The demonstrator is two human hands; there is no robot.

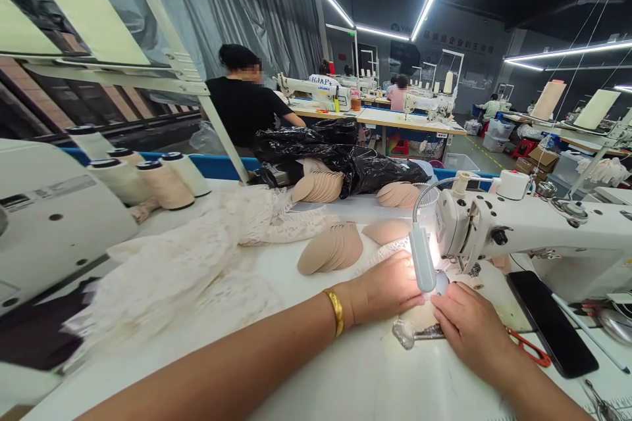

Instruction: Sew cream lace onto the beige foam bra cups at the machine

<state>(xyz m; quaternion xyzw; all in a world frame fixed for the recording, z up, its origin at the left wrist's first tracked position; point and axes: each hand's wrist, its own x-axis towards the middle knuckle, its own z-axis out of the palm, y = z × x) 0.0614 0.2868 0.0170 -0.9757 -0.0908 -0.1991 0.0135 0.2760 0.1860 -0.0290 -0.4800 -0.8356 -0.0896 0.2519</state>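
Under the needle area of a white sewing machine (557,220), a small pale fabric piece (419,317) lies between my hands. My left hand (388,286), with a gold bangle at the wrist, presses on the fabric's left side, its fingers close together and partly behind the grey lamp (422,260). On the right, the fingers of my right hand (469,322) are bent together at the fabric's edge. White lace (395,248) runs behind my left hand. Stacked beige oval pads (333,248) sit just beyond it, and one more pad (388,231) lies beside them.
A black phone (552,322) and orange-handled scissors (528,346) lie right of my right hand. Cream lace (182,270) spreads across the left. Thread cones (165,184), more pads (318,187) and black plastic bags (345,158) stand behind. A person (247,99) in black sits beyond.
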